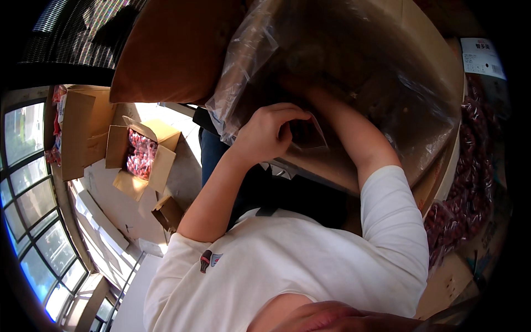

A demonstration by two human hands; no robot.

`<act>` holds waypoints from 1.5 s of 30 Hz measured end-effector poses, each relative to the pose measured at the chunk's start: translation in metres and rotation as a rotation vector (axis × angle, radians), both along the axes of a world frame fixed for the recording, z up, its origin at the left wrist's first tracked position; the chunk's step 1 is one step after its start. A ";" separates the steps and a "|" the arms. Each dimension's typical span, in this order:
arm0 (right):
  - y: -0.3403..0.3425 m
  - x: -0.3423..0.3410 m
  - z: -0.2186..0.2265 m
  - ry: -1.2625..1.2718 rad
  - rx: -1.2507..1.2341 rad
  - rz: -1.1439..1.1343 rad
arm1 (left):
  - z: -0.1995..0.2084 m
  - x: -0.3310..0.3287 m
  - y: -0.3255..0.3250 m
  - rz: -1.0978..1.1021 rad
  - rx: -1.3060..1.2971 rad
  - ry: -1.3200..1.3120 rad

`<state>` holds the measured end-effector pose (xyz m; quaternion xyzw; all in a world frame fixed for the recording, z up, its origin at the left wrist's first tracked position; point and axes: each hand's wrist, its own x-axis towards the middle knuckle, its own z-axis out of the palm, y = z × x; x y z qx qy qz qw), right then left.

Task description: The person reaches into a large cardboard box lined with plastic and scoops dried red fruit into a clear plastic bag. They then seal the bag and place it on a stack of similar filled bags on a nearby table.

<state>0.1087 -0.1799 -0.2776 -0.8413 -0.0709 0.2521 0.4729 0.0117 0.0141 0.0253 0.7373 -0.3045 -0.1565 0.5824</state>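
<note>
My left hand (266, 131) is closed on the edge of a small plastic bag (314, 137) with a pale rim, whose inside looks dark. It holds the bag at the near side of a large cardboard box (428, 36). A transparent plastic liner (243, 61) covers the box's inner walls and folds over its left side. Deep in the box, my right hand (301, 83) reaches into shadow, past the small bag. Its fingers are too dark to make out, and so are the contents around them.
An orange-brown cushion-like form (171, 50) rises left of the box. On the floor at left stands an open carton (142, 154) of red wrapped pieces, near a larger carton (86, 130). Transparent bags of dark red items (467, 182) lie at right, beneath a white label (482, 57).
</note>
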 end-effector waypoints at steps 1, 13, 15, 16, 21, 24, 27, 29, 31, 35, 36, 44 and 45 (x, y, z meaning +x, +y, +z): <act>0.000 -0.002 0.022 -0.057 -0.124 0.111 | -0.003 -0.001 0.001 0.027 0.002 -0.010; -0.058 -0.029 0.197 0.518 0.786 -0.772 | -0.037 0.002 -0.007 0.394 0.209 -0.190; -0.049 -0.047 0.231 0.506 0.838 -0.727 | -0.048 0.004 -0.006 0.445 0.243 -0.261; -0.044 -0.055 0.246 0.471 0.767 -0.679 | -0.052 0.006 -0.007 0.438 0.247 -0.256; -0.015 -0.086 0.303 0.295 0.486 -0.380 | -0.041 0.005 -0.008 0.430 0.279 -0.254; -0.011 -0.098 0.324 0.138 0.270 -0.444 | -0.039 0.003 -0.006 0.407 0.312 -0.193; -0.028 -0.112 0.330 -0.046 0.058 -0.513 | -0.036 0.000 -0.005 0.436 0.399 -0.200; -0.055 -0.122 0.323 -0.142 -0.168 -0.476 | -0.035 0.001 -0.005 0.430 0.417 -0.205; -0.088 -0.138 0.298 -0.218 -0.479 -0.386 | -0.033 0.000 -0.006 0.422 0.417 -0.210; -0.158 -0.169 0.177 0.206 -0.910 -0.114 | -0.034 0.003 -0.016 0.384 0.397 -0.249; -0.136 -0.173 0.193 0.323 -0.929 0.030 | -0.041 0.003 -0.008 0.402 0.416 -0.252; -0.107 -0.134 0.219 0.294 -0.892 0.100 | -0.044 0.002 -0.004 0.448 0.377 -0.323; -0.103 -0.130 0.217 0.190 -0.798 0.026 | -0.044 0.000 -0.002 0.463 0.370 -0.322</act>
